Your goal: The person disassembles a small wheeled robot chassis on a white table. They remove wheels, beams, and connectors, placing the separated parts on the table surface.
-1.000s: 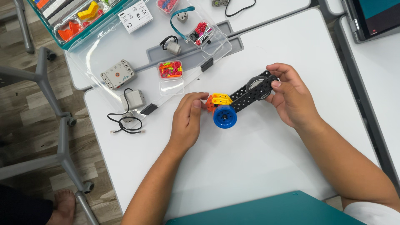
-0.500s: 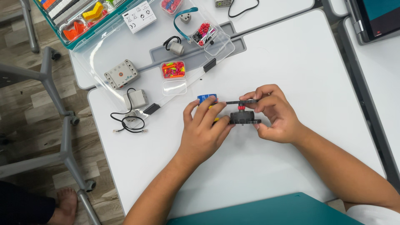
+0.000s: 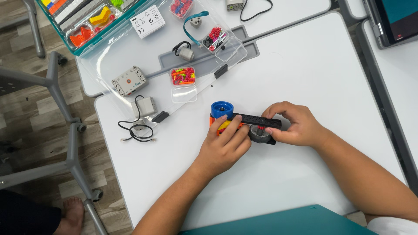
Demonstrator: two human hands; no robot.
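Black and long, the toy beam is lying sideways on the white table, between both hands. The left hand is pinching the blue wheel end. The right hand is pinching the grey wheel end.

Both forearms bare, no watch/rings. Left hand, right hand ungloved. White sleeve edge at right arm, bottom-right corner.
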